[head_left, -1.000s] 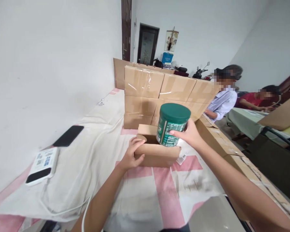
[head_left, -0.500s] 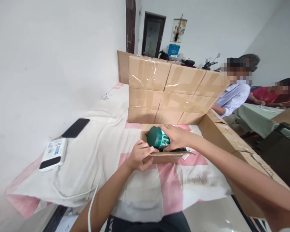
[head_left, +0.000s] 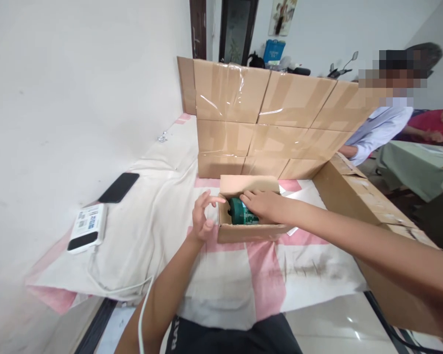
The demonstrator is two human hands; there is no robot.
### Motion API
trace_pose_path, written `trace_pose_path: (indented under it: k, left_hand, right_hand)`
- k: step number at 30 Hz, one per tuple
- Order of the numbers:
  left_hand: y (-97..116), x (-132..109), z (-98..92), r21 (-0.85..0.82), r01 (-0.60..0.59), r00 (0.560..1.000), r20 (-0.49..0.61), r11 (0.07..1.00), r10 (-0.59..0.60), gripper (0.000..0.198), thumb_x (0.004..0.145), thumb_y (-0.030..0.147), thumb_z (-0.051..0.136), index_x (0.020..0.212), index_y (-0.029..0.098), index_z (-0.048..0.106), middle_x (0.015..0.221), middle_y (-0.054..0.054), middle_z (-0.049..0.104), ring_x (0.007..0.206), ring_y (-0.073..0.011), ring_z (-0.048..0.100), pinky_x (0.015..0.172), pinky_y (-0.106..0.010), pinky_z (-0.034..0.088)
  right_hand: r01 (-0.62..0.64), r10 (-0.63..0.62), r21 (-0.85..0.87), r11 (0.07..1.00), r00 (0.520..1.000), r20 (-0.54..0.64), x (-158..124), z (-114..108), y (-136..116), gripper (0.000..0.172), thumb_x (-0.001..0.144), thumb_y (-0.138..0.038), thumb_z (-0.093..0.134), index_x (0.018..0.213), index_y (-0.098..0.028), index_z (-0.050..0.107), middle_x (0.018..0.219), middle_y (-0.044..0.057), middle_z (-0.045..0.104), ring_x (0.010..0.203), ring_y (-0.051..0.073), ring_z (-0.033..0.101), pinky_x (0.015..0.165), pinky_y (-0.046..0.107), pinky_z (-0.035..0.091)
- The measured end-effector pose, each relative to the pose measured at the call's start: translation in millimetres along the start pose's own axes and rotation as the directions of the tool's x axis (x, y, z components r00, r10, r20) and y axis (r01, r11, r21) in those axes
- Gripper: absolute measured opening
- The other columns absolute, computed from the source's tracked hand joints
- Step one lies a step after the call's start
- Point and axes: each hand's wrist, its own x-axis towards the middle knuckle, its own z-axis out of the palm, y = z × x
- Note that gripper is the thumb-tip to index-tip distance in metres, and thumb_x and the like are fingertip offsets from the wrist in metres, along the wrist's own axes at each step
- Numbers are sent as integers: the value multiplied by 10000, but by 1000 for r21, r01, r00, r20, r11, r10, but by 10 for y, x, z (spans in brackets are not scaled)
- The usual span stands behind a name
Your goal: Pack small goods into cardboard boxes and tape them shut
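1. Head view: the green tub (head_left: pixel 238 212) lies on its side inside the small box (head_left: pixel 249 234), long axis left-right, under the right hand (head_left: pixel 263 204), the nearer one.
2. Its grip: fingers draped over the tub; whether they clasp it cannot be told. Left hand (head_left: pixel 204 216): fingers spread, empty, at the box's left end.
3. One tub, one box, the wearer's two hands.

Bearings from centre of view. Nine o'clock: black phone (head_left: pixel 118 188), lying on the pink-and-white cloth (head_left: pixel 170 191) near the wall (head_left: pixel 92 93). Eight: white device (head_left: pixel 87 227), printed label, dark panel. Seven: white cable (head_left: pixel 143 309), bent. One: taped cardboard panel (head_left: pixel 276 123), standing; blue container (head_left: pixel 274 50) beyond. Twelve: dark-framed door (head_left: pixel 238 29). Two: person (head_left: pixel 386 125) in pale shirt. Three: green-covered table (head_left: pixel 415 167).
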Motion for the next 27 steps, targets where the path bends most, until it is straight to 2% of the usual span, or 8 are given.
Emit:
trace_pose_path:
  k: [3, 6, 9, 14, 16, 18, 21, 27]
  left_hand:
    - [-46, 10, 8, -4, 39, 999, -31, 999, -39, 587, 1011, 595, 355, 1473, 242, 431, 1066, -98, 729, 900, -228, 635, 795, -401, 444]
    - [-42, 12, 17, 31, 38, 999, 25, 999, -39, 577, 1017, 588, 349, 1462, 233, 436, 1086, -106, 721, 921, -235, 623, 793, -399, 449]
    - [-2, 34, 12, 66, 13, 997, 81, 998, -19, 572, 1018, 587, 348, 1439, 220, 468, 1076, -105, 717, 917, -239, 595, 817, -418, 458]
    - [50, 130, -41, 180, -30, 950, 312, 983, -28, 584, 1022, 606, 314, 1262, 198, 656, 1064, -116, 739, 971, -270, 561, 883, -470, 427]
    - [36, 160, -69, 227, -86, 912, 411, 970, -15, 628, 1024, 624, 264, 1144, 212, 724, 1121, -119, 738, 1018, -282, 540, 925, -488, 404]
    - [13, 178, -95, 237, -128, 887, 462, 963, 4, 651, 1027, 623, 241, 1024, 231, 760, 1196, -115, 717, 1094, -296, 506, 983, -502, 381]
    - [-2, 199, -139, 268, -179, 867, 498, 947, 23, 661, 1028, 621, 233, 958, 236, 766, 1287, -113, 675, 1179, -314, 456, 1028, -517, 363]
    - [67, 274, -231, 400, -252, 815, 579, 881, -29, 718, 1009, 675, 215, 1024, 216, 767, 1428, -135, 598, 1278, -353, 419, 1055, -544, 359]
  right_hand:
    - [16, -17, 14, 1000, 1000, 12, 45, 58, 7, 685, 740, -168, 737, 1394, -123, 539, 1307, 216, 611, 1091, 384, 618, 654, 376, 519]
    - [44, -46, 29, 999, 998, 41, 46, 87, 20, 557, 864, -281, 690, 1396, -162, 577, 1313, 196, 630, 1155, 403, 589, 680, 398, 538]
    - [62, -64, 30, 998, 996, 55, 36, 100, 31, 568, 941, -373, 627, 1469, -182, 540, 1346, 184, 630, 1194, 407, 566, 706, 412, 541]
    - [58, -59, 69, 996, 998, 21, 1, 63, 37, 625, 923, -369, 672, 1503, -184, 527, 1352, 179, 644, 1220, 404, 568, 740, 417, 535]
    - [45, -46, 113, 993, 999, 1, -52, 10, 74, 490, 960, -361, 623, 1419, -189, 615, 1263, 170, 694, 1117, 369, 635, 733, 398, 515]
    - [1, -2, 156, 988, 1000, 11, -132, -43, 156, 348, 1024, -365, 500, 1177, -181, 752, 1054, 150, 748, 888, 301, 690, 689, 369, 473]
    - [-77, 75, 95, 993, 997, 26, -264, -56, 348, 491, 1059, -335, 378, 814, -159, 766, 795, 133, 722, 651, 231, 640, 624, 345, 387]
    - [110, -109, 24, 994, 994, -23, -409, 165, 638, 428, 1046, -281, 408, 770, -160, 712, 921, 105, 675, 706, 177, 580, 591, 313, 300]
